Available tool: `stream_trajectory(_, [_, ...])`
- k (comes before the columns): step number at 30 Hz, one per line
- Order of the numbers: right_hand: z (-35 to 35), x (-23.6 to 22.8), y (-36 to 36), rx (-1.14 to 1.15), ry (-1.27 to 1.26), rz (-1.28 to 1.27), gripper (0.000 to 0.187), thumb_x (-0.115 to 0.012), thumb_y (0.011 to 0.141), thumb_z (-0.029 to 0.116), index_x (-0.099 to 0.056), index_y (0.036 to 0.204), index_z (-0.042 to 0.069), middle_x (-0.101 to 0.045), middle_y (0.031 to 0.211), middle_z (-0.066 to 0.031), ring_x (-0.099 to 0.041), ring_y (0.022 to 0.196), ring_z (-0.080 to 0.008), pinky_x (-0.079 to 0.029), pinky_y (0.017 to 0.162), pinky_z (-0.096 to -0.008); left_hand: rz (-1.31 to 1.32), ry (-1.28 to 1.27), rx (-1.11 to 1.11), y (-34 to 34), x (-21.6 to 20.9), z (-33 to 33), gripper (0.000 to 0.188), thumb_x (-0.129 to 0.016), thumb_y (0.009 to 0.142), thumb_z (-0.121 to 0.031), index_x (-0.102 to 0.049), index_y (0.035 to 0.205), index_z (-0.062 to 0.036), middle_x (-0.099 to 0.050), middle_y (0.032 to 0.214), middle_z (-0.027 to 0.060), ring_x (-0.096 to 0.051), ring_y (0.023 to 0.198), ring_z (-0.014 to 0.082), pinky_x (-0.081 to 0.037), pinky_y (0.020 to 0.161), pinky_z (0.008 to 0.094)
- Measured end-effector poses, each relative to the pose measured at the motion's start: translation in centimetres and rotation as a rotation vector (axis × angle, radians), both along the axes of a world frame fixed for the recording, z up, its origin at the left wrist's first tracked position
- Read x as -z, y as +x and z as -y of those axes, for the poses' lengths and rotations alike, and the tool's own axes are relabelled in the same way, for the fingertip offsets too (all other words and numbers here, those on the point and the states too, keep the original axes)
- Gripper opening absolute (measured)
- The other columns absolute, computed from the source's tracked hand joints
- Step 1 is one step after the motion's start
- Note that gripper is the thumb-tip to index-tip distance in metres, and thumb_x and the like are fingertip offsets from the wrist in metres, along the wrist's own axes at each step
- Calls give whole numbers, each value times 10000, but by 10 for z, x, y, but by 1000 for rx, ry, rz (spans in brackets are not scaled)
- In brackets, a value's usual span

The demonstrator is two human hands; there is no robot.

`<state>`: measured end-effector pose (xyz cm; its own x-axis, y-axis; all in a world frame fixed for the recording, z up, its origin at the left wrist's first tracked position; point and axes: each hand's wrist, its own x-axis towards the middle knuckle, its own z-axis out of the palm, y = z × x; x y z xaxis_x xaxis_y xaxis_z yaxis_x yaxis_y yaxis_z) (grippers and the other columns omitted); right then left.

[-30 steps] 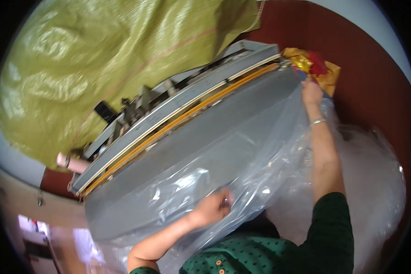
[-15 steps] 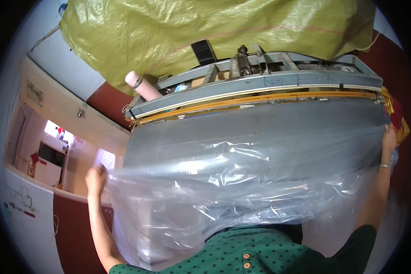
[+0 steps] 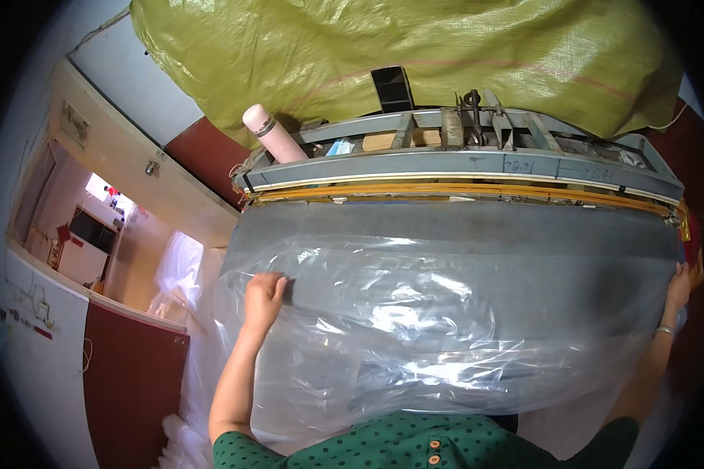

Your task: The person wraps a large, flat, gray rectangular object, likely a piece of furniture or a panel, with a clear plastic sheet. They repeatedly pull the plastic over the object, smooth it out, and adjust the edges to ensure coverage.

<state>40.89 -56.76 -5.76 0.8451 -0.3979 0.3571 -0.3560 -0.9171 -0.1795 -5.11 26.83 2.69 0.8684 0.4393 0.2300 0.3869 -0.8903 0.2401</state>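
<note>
A wide clear plastic film covers the grey flat tabletop of a bench and hangs toward my green dotted shirt. Over its left part is my left hand, fingers curled closed; no folds of film run to it and I see nothing in it. The film's left edge lies loose beyond this hand. At the far right edge my right hand is closed on the film's border, its fingertips partly hidden.
Behind the tabletop runs a grey metal frame with orange strips along it. A pink flask and a black phone stand there, before a yellow-green woven sheet. More crumpled film hangs at the left, by an open doorway.
My left hand has moved right, in over the film, and let go of its left corner. The film has settled lower onto the tabletop. My right hand stays at the right edge.
</note>
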Motion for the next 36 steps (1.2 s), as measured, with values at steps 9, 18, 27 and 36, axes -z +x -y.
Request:
stream_trajectory(9, [10, 9, 12, -20, -22, 14, 412, -353, 924, 380, -442, 1238, 128, -558, 1102, -191, -516, 1006, -394, -417, 788, -444, 23, 56, 195, 19, 28, 57, 471, -563, 833, -204, -448, 1242, 0, -385, 1345, 159, -377, 1215, 343, -310, 990, 424])
stream_trajectory(18, [69, 18, 15, -204, 488, 395, 421, -497, 879, 422, -581, 1022, 35, -611, 941, -93, -561, 885, -199, -417, 798, -307, 323, 85, 62, 57, 33, 32, 199, -624, 759, -79, -592, 937, 4, -598, 734, 142, -548, 733, 314, -439, 664, 398])
stream_trajectory(27, [64, -34, -30, -247, 974, 512, 293, -649, 815, 276, -633, 919, 3, -616, 845, -23, -572, 755, -110, -467, 713, -240, 322, 103, 97, 67, 21, 18, 78, -620, 727, -47, -556, 743, -5, -538, 791, 142, -506, 803, 325, -420, 709, 393])
stream_trajectory(36, [-63, -45, 23, -269, 447, 821, 227, -469, 882, 221, -527, 833, 6, -581, 795, -112, -547, 736, -249, -437, 702, -380, 1035, -549, -202, 128, -9, -46, 130, -449, 894, -164, -464, 804, -70, -387, 672, -30, -336, 584, 64, -309, 528, 205])
